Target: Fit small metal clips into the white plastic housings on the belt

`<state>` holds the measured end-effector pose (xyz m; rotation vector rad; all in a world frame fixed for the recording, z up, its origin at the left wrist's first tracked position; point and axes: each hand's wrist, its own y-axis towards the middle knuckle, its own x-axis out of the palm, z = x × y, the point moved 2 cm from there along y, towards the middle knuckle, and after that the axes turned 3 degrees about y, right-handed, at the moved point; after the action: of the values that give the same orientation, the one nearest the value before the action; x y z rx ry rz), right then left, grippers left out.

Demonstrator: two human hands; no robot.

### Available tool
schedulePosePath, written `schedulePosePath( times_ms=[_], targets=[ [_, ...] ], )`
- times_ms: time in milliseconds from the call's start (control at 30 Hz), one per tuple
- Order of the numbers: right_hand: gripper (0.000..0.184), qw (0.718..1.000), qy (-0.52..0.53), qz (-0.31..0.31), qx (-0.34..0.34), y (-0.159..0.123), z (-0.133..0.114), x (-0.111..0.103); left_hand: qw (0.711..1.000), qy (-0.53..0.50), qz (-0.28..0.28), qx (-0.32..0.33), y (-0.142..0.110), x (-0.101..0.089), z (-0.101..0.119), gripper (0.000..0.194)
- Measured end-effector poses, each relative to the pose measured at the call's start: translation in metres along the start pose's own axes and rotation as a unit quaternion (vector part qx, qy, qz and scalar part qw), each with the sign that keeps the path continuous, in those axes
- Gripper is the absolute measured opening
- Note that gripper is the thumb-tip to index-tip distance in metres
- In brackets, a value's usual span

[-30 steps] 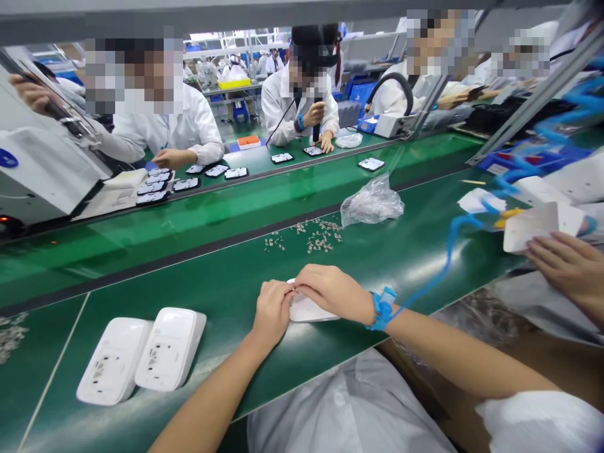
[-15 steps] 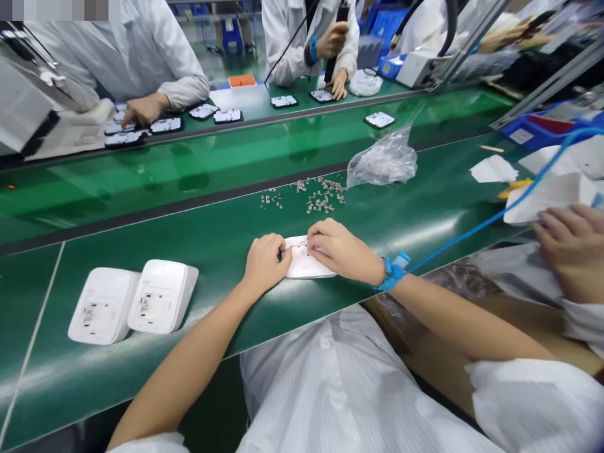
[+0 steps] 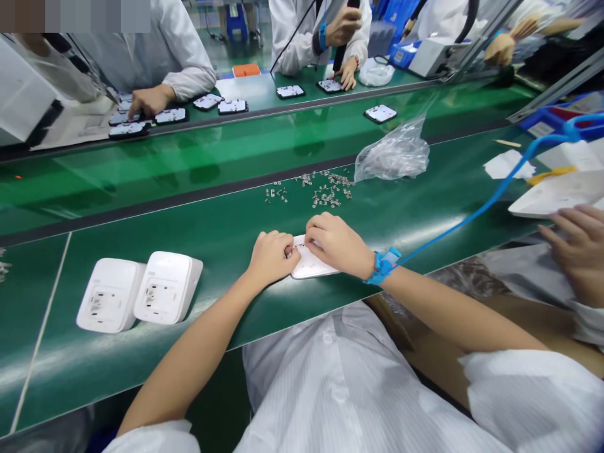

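Note:
A white plastic housing [image 3: 314, 264] with rounded corners and small slots lies on the green work surface in front of me. My left hand [image 3: 274, 257] grips its left end, thumb on the upper face and fingers curled. Over the upper middle of the housing, my right hand [image 3: 337, 242] is closed in a pinch with the fingertips down on it; whatever they hold is hidden. A blue wrist strap [image 3: 383, 265] with a cord circles my right wrist. Small metal pieces [image 3: 328, 192] lie scattered just beyond my hands.
Two white boxy housings [image 3: 111, 296] stand to the left. A clear plastic bag [image 3: 394, 154] lies beyond the metal pieces. The blue cord [image 3: 491, 201] crosses to the right, near a co-worker's hand [image 3: 576, 245]. Across the green belt [image 3: 226, 154], co-workers handle dark-rimmed panels [image 3: 290, 92].
The view has shifted slightly. My left thumb has slid further over the housing, and my right fingertips have moved a little toward its left end.

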<state>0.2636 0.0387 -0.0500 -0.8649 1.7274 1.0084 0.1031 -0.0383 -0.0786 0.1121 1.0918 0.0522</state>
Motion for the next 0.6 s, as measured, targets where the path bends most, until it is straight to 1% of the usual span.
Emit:
schedulePosePath(
  times_ms=[133, 200, 333, 600],
  targets=[
    [0.012, 0.999, 0.047, -0.007, 0.007, 0.0, 0.003, 0.003, 0.999, -0.008, -0.012, -0.028, 0.004, 0.0, 0.0, 0.037],
    [0.009, 0.997, 0.072, -0.001, 0.01, -0.002, 0.004, 0.004, 0.999, -0.013, -0.02, -0.04, 0.006, 0.0, 0.0, 0.04],
    [0.011, 0.994, 0.1, 0.025, 0.019, -0.007, 0.004, 0.004, 0.998, -0.024, -0.037, -0.041, 0.008, 0.0, -0.002, 0.039],
    [0.014, 0.994, 0.096, 0.046, -0.005, -0.011, 0.004, 0.004, 0.997, -0.043, -0.044, -0.039, 0.008, 0.0, -0.004, 0.042]
  ],
)
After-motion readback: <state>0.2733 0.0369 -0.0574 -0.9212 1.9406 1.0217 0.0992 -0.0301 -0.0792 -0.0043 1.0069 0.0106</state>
